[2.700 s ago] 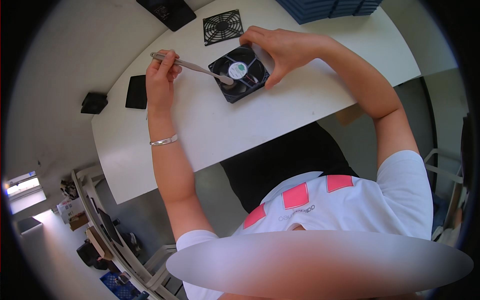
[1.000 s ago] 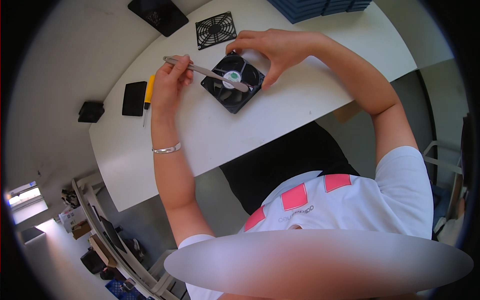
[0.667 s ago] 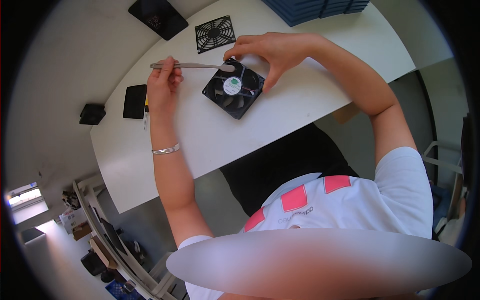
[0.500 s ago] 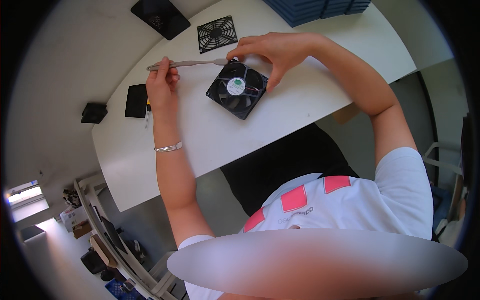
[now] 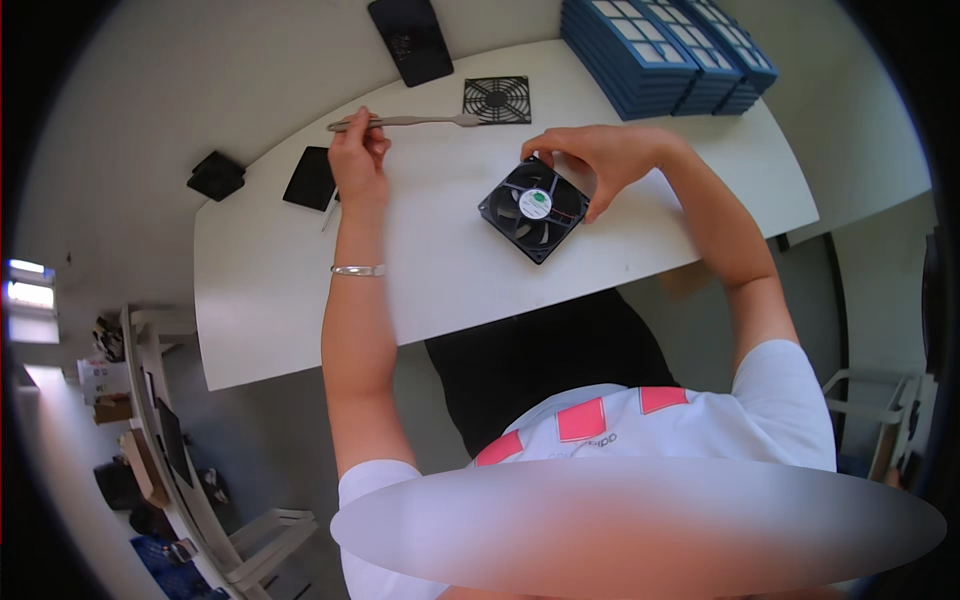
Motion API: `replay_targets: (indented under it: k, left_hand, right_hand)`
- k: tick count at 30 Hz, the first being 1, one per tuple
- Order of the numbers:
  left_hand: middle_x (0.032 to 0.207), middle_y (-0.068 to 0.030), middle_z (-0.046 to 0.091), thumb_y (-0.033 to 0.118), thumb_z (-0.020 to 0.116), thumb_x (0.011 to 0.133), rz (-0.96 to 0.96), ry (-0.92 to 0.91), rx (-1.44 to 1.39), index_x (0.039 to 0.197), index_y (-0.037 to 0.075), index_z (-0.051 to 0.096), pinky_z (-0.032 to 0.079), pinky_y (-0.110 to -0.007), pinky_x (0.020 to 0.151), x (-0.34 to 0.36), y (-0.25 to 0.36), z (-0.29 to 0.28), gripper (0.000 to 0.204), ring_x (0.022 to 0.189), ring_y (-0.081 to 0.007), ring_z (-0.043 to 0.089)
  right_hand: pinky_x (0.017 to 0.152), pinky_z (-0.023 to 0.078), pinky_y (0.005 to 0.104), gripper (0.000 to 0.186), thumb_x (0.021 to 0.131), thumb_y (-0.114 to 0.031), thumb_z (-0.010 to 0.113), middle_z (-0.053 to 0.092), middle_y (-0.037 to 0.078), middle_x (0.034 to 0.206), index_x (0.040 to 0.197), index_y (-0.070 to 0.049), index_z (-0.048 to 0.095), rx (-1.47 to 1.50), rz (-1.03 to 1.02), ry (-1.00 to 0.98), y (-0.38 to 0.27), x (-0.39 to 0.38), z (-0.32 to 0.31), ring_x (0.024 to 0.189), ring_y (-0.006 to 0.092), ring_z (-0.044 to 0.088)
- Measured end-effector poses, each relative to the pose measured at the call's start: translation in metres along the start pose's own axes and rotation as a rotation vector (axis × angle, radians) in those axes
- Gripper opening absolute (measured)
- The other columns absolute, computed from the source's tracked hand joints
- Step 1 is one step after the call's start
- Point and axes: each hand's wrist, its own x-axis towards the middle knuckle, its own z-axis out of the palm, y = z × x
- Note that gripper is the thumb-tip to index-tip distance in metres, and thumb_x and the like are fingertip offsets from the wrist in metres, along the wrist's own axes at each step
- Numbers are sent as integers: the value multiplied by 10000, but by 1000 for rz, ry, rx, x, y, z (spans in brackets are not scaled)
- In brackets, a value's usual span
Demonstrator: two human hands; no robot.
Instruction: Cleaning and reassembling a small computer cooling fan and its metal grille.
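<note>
My left hand [image 5: 359, 155] pinches the handle of a slim grey-beige brush [image 5: 420, 121]. It lies nearly level, its head pointing right, beside the near edge of a black fan grille [image 5: 497, 100]; whether they touch, I cannot tell. A square black cooling fan [image 5: 518, 218] with a round white and green label rests on the white table, turned corner-on. Around its far and right corners curl the fingers and thumb of my right hand [image 5: 615, 155], gripping the frame. The right fingertips are partly hidden behind the fan.
The white table [image 5: 270, 290] has a curved far edge. At its back right stand stacked blue organisers [image 5: 650, 75] with pale windows. A black tablet-like slab [image 5: 412, 42] is at the back. Near my left wrist lie a black flat piece [image 5: 310, 178] and a screwdriver [image 5: 329, 214].
The brush head has moved away from the fan's far corner, and a gap now shows between them. My right hand keeps its grip on the fan. The whole view has shifted.
</note>
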Motion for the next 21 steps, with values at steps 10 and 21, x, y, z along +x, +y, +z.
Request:
replay_targets:
  k: [10,21]
  left_hand:
    - [609,-8,541,177,587,924,20,-78,-103,819,53,606,408,-267,567,-9,27,7,163,528,-95,443]
    - [624,-1,526,179,581,913,112,35,-222,807,57,593,407,-265,563,2,41,-9,162,525,-97,432]
  right_hand:
    - [737,499,349,934,621,-287,853,565,135,1083,1356,-37,335,-92,117,12,-73,22,6,771,246,625]
    - [833,493,344,1005,593,-486,837,631,197,1004,1276,93,381,-91,253,532,-53,125,12,953,314,624]
